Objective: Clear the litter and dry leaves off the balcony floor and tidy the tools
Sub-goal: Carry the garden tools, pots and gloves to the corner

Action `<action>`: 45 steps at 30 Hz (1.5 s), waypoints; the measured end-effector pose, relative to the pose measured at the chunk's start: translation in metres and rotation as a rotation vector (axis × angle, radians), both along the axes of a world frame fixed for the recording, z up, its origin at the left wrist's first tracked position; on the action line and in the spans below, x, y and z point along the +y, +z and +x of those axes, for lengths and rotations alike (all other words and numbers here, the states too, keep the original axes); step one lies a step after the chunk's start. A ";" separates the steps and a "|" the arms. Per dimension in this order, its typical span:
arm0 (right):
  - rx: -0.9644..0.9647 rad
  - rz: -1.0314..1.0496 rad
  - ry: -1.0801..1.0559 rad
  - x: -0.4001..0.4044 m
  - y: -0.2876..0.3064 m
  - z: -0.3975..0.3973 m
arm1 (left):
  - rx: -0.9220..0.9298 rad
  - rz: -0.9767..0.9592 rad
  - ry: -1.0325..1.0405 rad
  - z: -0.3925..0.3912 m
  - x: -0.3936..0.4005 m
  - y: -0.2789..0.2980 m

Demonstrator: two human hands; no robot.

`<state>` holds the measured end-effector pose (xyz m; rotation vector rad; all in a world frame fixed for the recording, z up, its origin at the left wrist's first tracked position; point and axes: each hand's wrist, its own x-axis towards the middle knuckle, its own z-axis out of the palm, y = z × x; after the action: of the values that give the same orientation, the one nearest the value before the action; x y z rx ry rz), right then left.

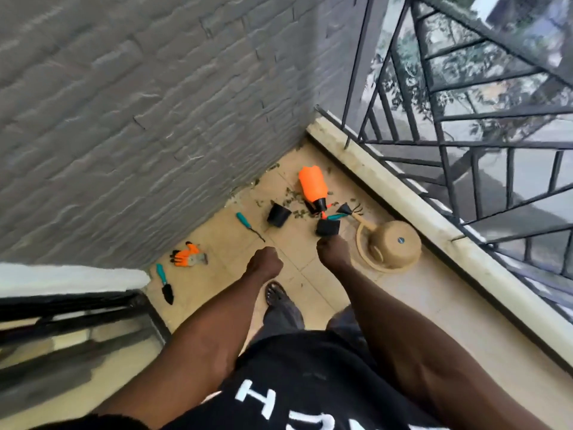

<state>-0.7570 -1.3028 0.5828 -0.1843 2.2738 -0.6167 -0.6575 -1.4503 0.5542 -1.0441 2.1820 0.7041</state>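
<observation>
Beige tiled balcony floor (310,265), seen from head height looking down. Both arms hang out in front, well above the floor. Left hand (265,262) is curled into a fist, nothing in it. Right hand (333,252) is also fisted with nothing visible inside; it overlaps the near black pot in the picture, but I can't tell if it touches it.

Dry leaves (294,201) are scattered in the far corner, between the grey brick wall (139,103) and the low kerb (387,181) under the metal railing (465,119). An orange spray bottle (311,184) lies on its side among them, black nozzle end toward the viewer. Black pot (278,215) is tipped over just left of the nozzle. Second black pot (327,227) sits nearer. A teal-handled hand rake (344,212) lies between that pot and the kerb.

A beige pot (395,242) is upside down on its saucer (361,243), near the kerb.

Along the wall side: a teal-handled weeder (248,225) lies alone on the tiles, orange gloves (189,255) are near the wall base, and a teal-handled trowel (164,283) lies blade toward the viewer by the doorway (77,321).

One sandalled foot (276,294) is on the tiles below the hands.
</observation>
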 end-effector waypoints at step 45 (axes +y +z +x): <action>-0.172 0.148 -0.737 -0.233 -0.617 -0.136 | -0.073 0.193 -0.033 -0.174 -0.267 -0.583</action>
<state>-0.8927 -1.5362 -0.0340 0.7809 2.1720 -0.7834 -0.8311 -1.7169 -0.0289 -0.9185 2.0193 0.8302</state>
